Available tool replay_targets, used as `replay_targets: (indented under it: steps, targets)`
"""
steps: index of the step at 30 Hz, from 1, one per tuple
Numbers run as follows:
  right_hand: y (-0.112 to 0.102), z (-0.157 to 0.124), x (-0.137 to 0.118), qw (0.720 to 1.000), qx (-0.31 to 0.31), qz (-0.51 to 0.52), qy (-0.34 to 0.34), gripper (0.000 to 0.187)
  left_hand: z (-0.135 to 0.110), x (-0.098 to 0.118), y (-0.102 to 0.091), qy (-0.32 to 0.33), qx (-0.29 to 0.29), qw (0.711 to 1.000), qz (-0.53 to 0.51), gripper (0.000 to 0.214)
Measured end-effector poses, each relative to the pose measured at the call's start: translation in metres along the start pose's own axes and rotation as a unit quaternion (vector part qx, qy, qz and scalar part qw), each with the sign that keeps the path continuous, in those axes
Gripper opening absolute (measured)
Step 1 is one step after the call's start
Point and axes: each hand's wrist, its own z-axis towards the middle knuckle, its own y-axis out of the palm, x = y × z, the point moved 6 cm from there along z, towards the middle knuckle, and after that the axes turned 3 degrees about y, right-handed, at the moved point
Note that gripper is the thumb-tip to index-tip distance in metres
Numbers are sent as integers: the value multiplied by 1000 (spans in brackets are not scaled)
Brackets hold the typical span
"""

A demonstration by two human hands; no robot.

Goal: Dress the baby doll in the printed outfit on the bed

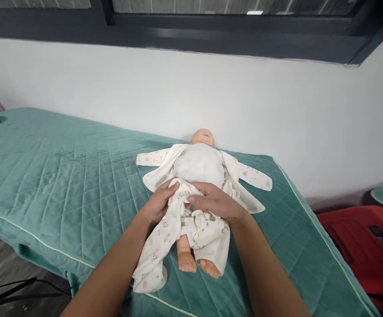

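Observation:
A baby doll [202,137] lies on its back, its head toward the wall and its bare feet [187,261] toward me. Spread open around its pale cloth torso [199,164] is a white printed baby jacket [254,177], sleeves stretched to both sides. White printed baby trousers [160,235] are bunched over the doll's lower body. My left hand [160,200] pinches their upper edge. On the other side, my right hand [216,201] grips the gathered cloth between thumb and fingers. One trouser leg covers a doll leg down to the foot; the other hangs loose beside the bare leg.
Beneath the doll is a bed with a green quilted cover [79,185], edged in pale piping. A white wall [191,92] with a dark window frame [211,37] stands behind it. A red case-like object [359,246] is at the right, and a black stand with cables [26,288] at lower left.

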Motion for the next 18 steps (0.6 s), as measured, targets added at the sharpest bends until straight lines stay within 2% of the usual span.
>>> replay_targets:
  steps: [3,6,9,12,18]
  targets:
    - [5,-1,0,998,-44,-33,14,31,-1,4,0,6,9,1000,27,31]
    - [-5,1,5,1000,7,-2,27,30,-1,5,2,1,-15,999,46,34]
    - [-16,4,11,994,72,73,21,24,-1,3,6,-9,-75,996,50,38]
    - [-21,6,15,989,89,121,15,24,-3,1,8,-23,-112,992,50,43]
    - [-26,5,18,973,109,204,0,20,-2,1,4,-26,-96,994,44,46]
